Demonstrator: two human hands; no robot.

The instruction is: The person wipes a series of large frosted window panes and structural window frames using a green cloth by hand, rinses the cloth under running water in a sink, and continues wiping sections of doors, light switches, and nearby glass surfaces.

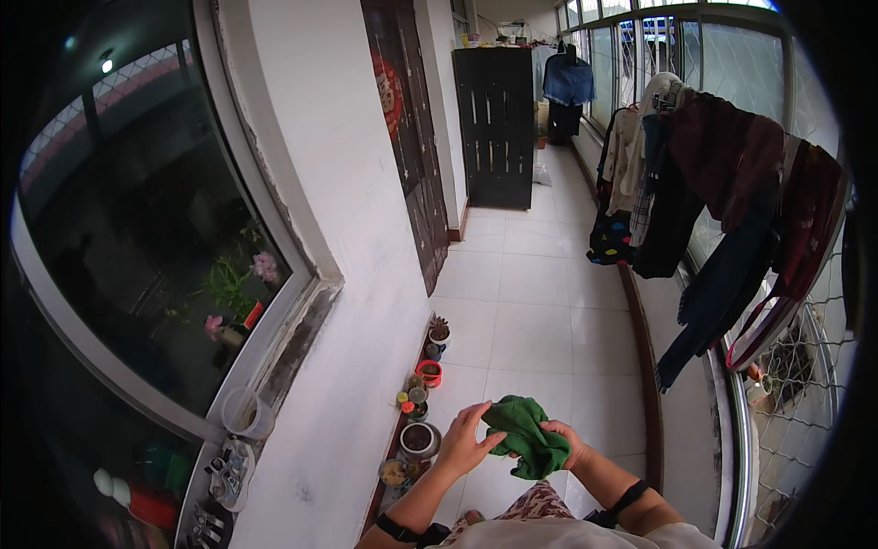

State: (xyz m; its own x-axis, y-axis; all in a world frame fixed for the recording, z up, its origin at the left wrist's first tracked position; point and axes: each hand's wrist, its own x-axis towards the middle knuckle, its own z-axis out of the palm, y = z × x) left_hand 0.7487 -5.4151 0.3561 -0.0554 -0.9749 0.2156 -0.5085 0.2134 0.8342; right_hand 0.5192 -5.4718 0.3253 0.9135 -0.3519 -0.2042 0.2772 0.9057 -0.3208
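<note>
A crumpled green cloth is held between both hands in front of the body, above the tiled floor. My left hand has its fingers at the cloth's left edge, the thumb lying against the fabric. At the right edge, my right hand grips the cloth with the thumb on top; its other fingers are partly hidden behind the fabric. Both forearms wear black straps.
Potted plants, including a white pot, line the left wall. Clothes hang along the windows at right. A black cabinet stands ahead, beside a curtained doorway. Shoes and a plastic cup rest on the left windowsill.
</note>
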